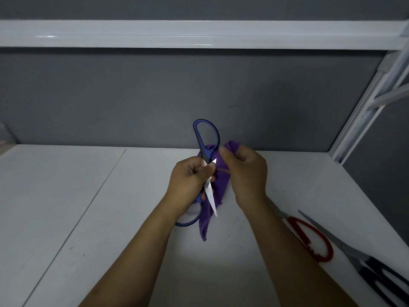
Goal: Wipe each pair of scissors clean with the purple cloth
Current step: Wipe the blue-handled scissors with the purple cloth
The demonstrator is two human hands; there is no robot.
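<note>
- My left hand point(190, 176) is curled tight round the blue-handled steel scissors point(210, 196), gripping them about the pivot and holding them up off the table.
- The scissors are spread wide open, and their long axis runs roughly far to near, tipped up at the far end.
- One blue loop handle rises up and away towards the far wall, while the other hangs low and near, just under my left wrist.
- One bare blade points down and back towards me, its tip leaning slightly right. I cannot make out the second blade.
- My right hand point(245, 171) is closed on the purple cloth point(218, 185), bunching its top between thumb and curled fingers just right of the scissors.
- The cloth lies against the scissors behind the bare blade and hangs down in a loose tail past the blade tip.
- On the white table point(110, 218), to the right, lie red-handled scissors point(325, 259), with their blades running far-left under my right forearm.
- Just right of them lie black-handled scissors point(345, 247), tip pointing far-left and handles at the near right corner.
- Behind is a grey wall point(155, 96) crossed by a white shelf rail point(177, 34).
</note>
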